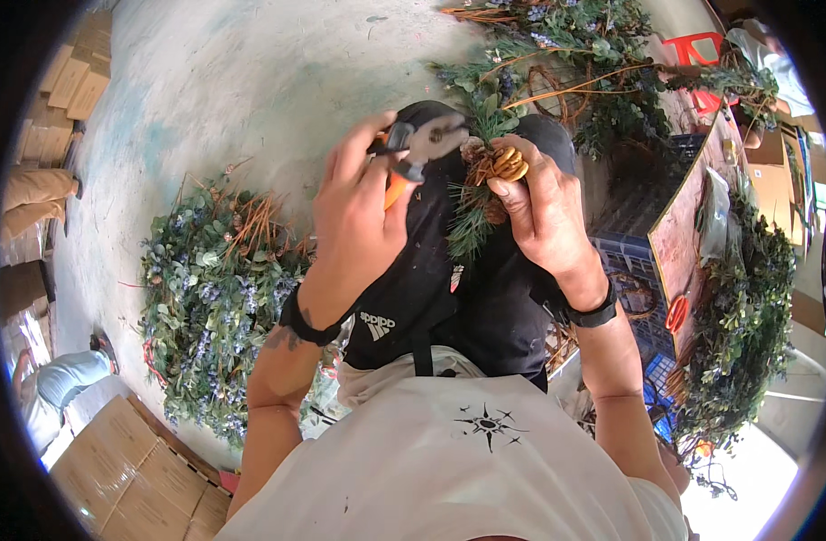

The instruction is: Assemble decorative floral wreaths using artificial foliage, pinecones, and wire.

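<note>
Raised over my knees, my left hand point(354, 198) is closed around a pair of pliers point(435, 140) with orange handles; the metal jaws point right and are slightly blurred. My right hand point(548, 212) pinches a shiny gold ornament point(509, 165) between thumb and fingers. Against it sits a green pine sprig point(468, 233) with brown pinecones point(494, 212), its needles hanging over my dark trousers. The jaws are a short way left of the ornament. How the ornament joins the sprig is hidden by my fingers.
Leafy garlands point(219, 307) with bluish flowers lie on the floor at left; more greenery point(602, 99) lies ahead. At right, a table point(692, 207) carries red-handled scissors point(677, 313) and foliage, beside blue crates point(625, 257). Cardboard boxes point(129, 473) and other people's legs point(66, 383) appear at left.
</note>
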Demonstrator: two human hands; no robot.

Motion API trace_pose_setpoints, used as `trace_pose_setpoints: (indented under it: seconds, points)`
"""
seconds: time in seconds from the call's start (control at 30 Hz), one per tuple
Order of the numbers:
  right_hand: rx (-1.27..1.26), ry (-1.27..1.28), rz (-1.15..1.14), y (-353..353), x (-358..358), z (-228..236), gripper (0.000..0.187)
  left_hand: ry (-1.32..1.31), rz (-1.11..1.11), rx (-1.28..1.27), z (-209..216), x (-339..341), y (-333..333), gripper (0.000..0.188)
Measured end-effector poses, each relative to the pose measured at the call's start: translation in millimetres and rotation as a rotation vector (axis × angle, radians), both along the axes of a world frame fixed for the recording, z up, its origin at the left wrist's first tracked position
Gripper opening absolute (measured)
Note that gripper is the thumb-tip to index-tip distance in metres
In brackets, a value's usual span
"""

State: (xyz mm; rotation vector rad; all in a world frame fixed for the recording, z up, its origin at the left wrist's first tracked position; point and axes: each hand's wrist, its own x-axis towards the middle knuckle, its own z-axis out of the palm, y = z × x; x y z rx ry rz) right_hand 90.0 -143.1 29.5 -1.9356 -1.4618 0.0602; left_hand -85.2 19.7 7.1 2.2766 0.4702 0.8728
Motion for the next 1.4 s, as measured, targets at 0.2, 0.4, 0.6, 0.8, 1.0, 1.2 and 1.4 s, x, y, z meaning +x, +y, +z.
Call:
trace_pose_setpoints:
  seconds: [0.2, 0.4, 0.6, 0.8, 1.0, 1.2, 1.4]
  points:
    - [-0.013, -0.007, -0.004, 0, 3, 0, 0.042, 0.121, 0.093, 0.464, -12, -5, 7, 0.017]
    - [0.003, 0.016, -0.002, 0, 4, -1, 0.042, 0.042, 0.131, 0.565, -14, -1, 2, 0.011]
    - [-0.023, 0.026, 0.004, 0, 2, 1, 0.042, 0.036, 0.142, 0.614, -23, -2, 1, 0.012]
    - [0.012, 0.026, 0.016, 0, 4, -3, 0.042, 0.035, 0.186, 0.605, -19, 2, -4, 0.012]
    - [0.005, 0.049, 0.016, 0, 4, -1, 0.042, 0.012, 0.193, 0.682, -16, 2, 1, 0.006]
    - [0.002, 0.051, 0.012, 0, 4, 0, 0.043, -0.006, 0.184, 0.777, -12, 3, 9, 0.008]
    - [-0.021, 0.054, 0.013, -1, 3, 0, 0.044, -0.054, 0.217, 0.796, -21, 3, 6, 0.007]
